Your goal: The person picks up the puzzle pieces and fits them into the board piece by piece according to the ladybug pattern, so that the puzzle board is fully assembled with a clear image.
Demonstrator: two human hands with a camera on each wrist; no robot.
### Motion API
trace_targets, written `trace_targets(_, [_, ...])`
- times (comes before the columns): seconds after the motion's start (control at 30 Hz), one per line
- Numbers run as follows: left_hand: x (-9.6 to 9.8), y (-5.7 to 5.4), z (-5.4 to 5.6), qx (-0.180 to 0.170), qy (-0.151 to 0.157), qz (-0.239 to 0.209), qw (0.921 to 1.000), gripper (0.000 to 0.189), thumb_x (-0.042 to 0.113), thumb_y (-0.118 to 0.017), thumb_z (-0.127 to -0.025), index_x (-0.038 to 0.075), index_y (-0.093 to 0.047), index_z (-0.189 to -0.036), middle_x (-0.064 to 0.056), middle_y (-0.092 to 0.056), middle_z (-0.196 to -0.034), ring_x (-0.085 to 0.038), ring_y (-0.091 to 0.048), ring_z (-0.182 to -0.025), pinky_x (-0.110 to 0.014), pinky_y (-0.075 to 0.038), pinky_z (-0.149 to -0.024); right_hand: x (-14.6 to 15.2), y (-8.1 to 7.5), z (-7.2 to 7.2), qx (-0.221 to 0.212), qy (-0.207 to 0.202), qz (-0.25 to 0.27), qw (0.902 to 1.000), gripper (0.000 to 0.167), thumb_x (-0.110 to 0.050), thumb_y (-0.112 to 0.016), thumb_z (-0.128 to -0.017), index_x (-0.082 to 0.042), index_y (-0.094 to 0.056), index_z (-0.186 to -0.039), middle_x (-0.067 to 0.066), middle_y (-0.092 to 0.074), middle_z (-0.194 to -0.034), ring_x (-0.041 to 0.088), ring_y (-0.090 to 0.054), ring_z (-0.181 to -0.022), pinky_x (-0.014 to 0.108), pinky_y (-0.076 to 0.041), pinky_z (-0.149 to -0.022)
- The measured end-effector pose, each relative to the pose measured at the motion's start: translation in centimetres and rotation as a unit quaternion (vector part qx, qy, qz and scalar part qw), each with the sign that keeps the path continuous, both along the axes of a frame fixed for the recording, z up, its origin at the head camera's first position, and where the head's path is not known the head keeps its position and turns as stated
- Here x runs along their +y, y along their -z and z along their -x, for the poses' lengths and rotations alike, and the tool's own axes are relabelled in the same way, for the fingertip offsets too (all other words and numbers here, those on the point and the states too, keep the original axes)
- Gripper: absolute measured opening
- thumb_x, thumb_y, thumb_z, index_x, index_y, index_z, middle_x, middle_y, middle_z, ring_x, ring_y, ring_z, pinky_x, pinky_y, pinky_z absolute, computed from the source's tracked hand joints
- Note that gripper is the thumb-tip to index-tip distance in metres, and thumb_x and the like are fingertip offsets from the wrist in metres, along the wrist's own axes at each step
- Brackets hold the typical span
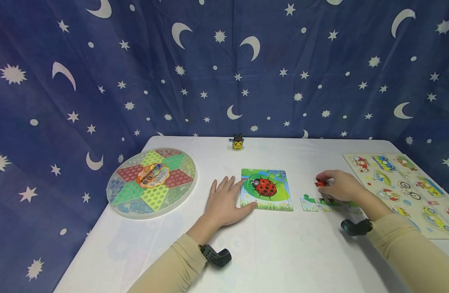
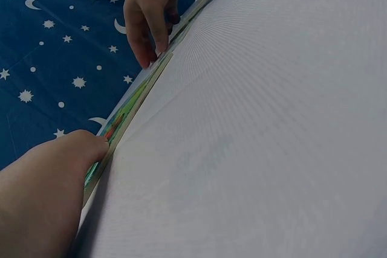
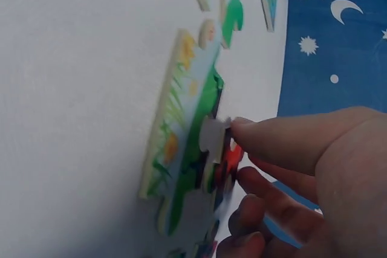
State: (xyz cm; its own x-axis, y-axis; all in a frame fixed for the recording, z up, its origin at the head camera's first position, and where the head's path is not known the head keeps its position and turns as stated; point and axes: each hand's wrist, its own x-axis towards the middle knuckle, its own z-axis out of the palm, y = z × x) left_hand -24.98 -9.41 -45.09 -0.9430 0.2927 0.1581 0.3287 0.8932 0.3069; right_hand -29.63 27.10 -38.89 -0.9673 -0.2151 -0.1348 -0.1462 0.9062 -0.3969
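A square ladybug puzzle board (image 1: 272,205) lies flat on the white table. My left hand (image 1: 224,205) rests beside its left edge with fingers spread, the thumb touching the lower left corner. To the right, my right hand (image 1: 341,186) pinches a red and black jigsaw piece (image 1: 321,183) between thumb and fingers. Below that hand lie loose jigsaw pieces (image 1: 309,204) with green grass and flowers, partly hidden by the hand. In the right wrist view the held piece (image 3: 233,161) overlaps a long grassy piece (image 3: 175,119).
A round Chinese checkers board (image 1: 122,209) lies at the left. On the right is a wooden peg puzzle (image 1: 387,175) with vehicle pictures, close to my right forearm. A small yellow and black figurine (image 1: 237,142) stands at the table's back edge, before a starry blue curtain (image 1: 210,53).
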Motion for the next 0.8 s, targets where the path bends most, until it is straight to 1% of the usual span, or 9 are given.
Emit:
trace_targets(0.17, [0.1,-0.1,0.0,-0.001,0.002,0.003,1.0000,0.087,0.077,-0.049,-0.090,0.023,-0.043,-0.158,-0.013,-0.037,-0.162,-0.030,-0.025,-0.153,-0.057,-0.010,-0.123,0.8,-0.6,-0.2,-0.010,-0.032,-0.006,0.9994,0.056,-0.024,-0.076,-0.091,0.005,-0.059,-0.136,0.029,-0.061,-0.130,0.052,-0.050,-0.125,0.072,-0.039,-0.099])
trace_targets(0.3, [0.1,-0.1,0.0,0.000,0.002,0.002,1.0000,0.087,0.077,-0.049,-0.090,0.023,-0.043,-0.158,-0.013,-0.037,-0.162,-0.031,-0.026,-0.152,-0.057,-0.010,-0.123,1.4,-1.1,-0.1,-0.030,-0.054,-0.014,0.9980,0.061,-0.025,-0.077,-0.090,0.006,-0.057,-0.137,0.031,-0.059,-0.132,0.054,-0.047,-0.126,0.074,-0.038,-0.100])
trace_targets(0.43, [0.0,-0.1,-0.2,-0.002,0.001,-0.002,1.0000,0.087,0.076,-0.050,-0.090,0.022,-0.043,-0.158,-0.014,-0.037,-0.162,-0.031,-0.026,-0.152,-0.057,-0.009,-0.123,1.6,-1.2,0.1,-0.039,-0.054,-0.018,0.9976,0.061,-0.028,-0.079,-0.089,0.006,-0.058,-0.136,0.030,-0.059,-0.132,0.050,-0.051,-0.121,0.073,-0.040,-0.099])
trace_targets(0.57, [0.0,0.0,-0.2,-0.004,0.001,-0.005,1.0000,0.087,0.076,-0.050,-0.090,0.022,-0.043,-0.158,-0.013,-0.037,-0.162,-0.031,-0.025,-0.153,-0.057,-0.009,-0.123,1.6,-1.1,0.3,-0.041,-0.049,-0.018,0.9978,0.061,-0.030,-0.080,-0.088,0.004,-0.060,-0.134,0.028,-0.060,-0.129,0.044,-0.054,-0.113,0.069,-0.043,-0.096])
trace_targets(0.67, [0.0,0.0,-0.2,-0.002,0.001,-0.003,1.0000,0.087,0.076,-0.049,-0.090,0.022,-0.043,-0.158,-0.013,-0.037,-0.162,-0.031,-0.025,-0.153,-0.057,-0.009,-0.123,1.6,-1.0,0.4,-0.042,-0.044,-0.019,0.9980,0.061,-0.031,-0.081,-0.087,0.002,-0.061,-0.134,0.025,-0.062,-0.126,0.040,-0.054,-0.107,0.066,-0.046,-0.092])
trace_targets(0.8, [-0.1,-0.1,-0.1,0.001,0.003,-0.001,1.0000,0.087,0.076,-0.049,-0.090,0.022,-0.044,-0.157,-0.013,-0.037,-0.162,-0.031,-0.026,-0.152,-0.057,-0.010,-0.123,1.6,-0.9,0.6,-0.046,-0.035,-0.016,0.9982,0.062,-0.032,-0.082,-0.086,0.002,-0.061,-0.133,0.024,-0.062,-0.124,0.038,-0.053,-0.103,0.062,-0.047,-0.088])
